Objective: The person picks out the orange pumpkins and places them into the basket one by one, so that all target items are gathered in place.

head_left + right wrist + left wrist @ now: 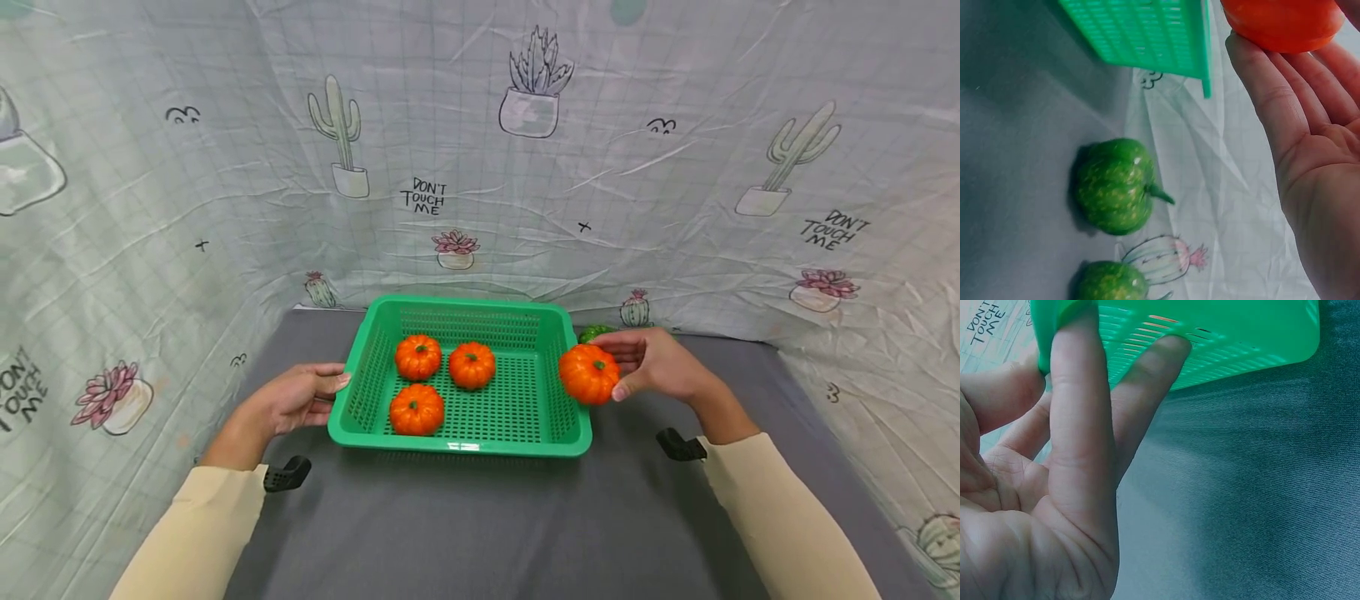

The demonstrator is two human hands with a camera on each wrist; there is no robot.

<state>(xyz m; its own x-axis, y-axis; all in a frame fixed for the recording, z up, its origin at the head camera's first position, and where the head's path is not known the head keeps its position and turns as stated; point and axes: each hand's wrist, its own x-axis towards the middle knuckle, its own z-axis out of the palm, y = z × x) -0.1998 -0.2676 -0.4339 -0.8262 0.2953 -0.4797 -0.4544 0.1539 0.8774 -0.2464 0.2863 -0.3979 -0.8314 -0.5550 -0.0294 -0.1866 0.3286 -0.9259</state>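
Note:
A green plastic basket (348, 439) with slotted walls stands on the grey tabletop. Inside it, toward the left, lie three small orange pumpkins: one at the back left (417, 357), one near the middle (472, 366) and one at the front left (417, 409). The left hand (296, 397) pinches the basket's left rim; in the left wrist view, fingers (1082, 419) reach under the rim and against the slotted wall. At the basket's right rim, the right hand (663, 364) holds another orange pumpkin (587, 374) between thumb and fingers, above the table.
Two green speckled pumpkins, one whole (1116, 186) and one cut off by the frame (1110, 282), lie right of the basket near the back. In the head view the right hand partly hides a green pumpkin (594, 333). A patterned cloth (510, 208) hangs behind.

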